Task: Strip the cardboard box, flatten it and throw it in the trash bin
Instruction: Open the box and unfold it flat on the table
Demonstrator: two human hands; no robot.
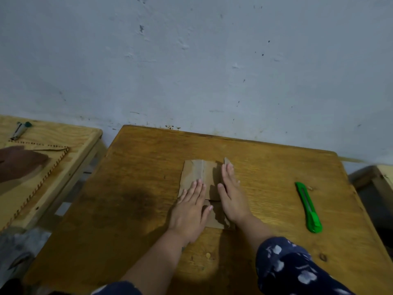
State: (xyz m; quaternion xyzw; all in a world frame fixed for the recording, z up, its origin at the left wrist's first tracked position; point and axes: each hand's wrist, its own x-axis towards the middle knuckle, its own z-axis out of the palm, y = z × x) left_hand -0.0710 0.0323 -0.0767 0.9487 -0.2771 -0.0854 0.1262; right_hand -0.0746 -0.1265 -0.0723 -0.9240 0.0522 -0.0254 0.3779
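Observation:
A small brown cardboard box (198, 174) lies flattened in the middle of a wooden table (131, 188). My left hand (189, 211) rests palm down on its left half, fingers together and stretched flat. My right hand (230, 196) presses along the box's right edge, fingers straight and pointing away from me. A small flap (227, 161) sticks up just beyond my right fingertips. The lower part of the cardboard is partly hidden under both hands. No trash bin is in view.
A green utility knife (308, 207) lies on the table to the right of my hands. A second, lighter wooden table (70, 143) stands at the left, holding a marker (20, 129), brown fabric and notched cardboard. A grey-blue wall runs behind both tables.

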